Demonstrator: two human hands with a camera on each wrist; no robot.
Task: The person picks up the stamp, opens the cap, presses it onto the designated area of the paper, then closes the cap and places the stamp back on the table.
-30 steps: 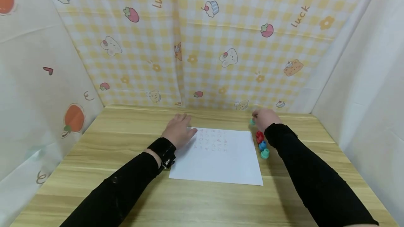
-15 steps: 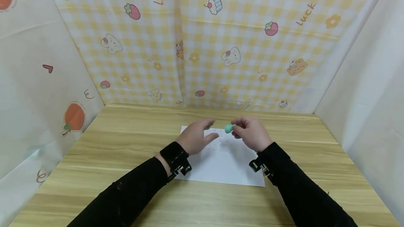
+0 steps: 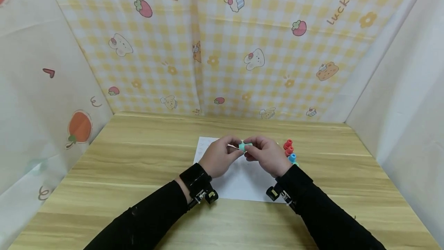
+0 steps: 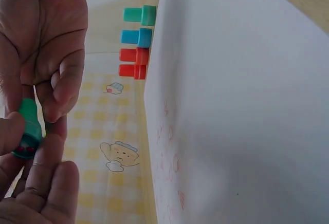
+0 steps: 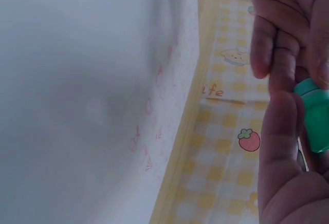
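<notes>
Both hands meet over the white paper [image 3: 239, 188], with a small green stamp [image 3: 241, 147] between their fingertips. My left hand [image 3: 219, 157] pinches one end of it with thumb and fingers. The other end is pinched by my right hand [image 3: 268, 155]. In the left wrist view dark red spots show at the lower end of the green stamp [image 4: 31, 126]. The right wrist view has the green stamp [image 5: 314, 116] at its right edge, partly covered by fingers. Rows of small red marks [image 5: 149, 106] are printed on the paper.
Along the paper's right side stand two red stamps [image 4: 134, 56], a blue stamp [image 4: 136, 37] and another green stamp [image 4: 140, 15]. They rest on the wooden table [image 3: 145, 157]. A yellow checked cloth [image 3: 229, 49] hangs behind it, with pale cloth at both sides.
My right hand has brought the green stamp leftward from beyond the row of stamps to above the paper. My left hand has left the paper's left edge, moved right and taken hold of the stamp.
</notes>
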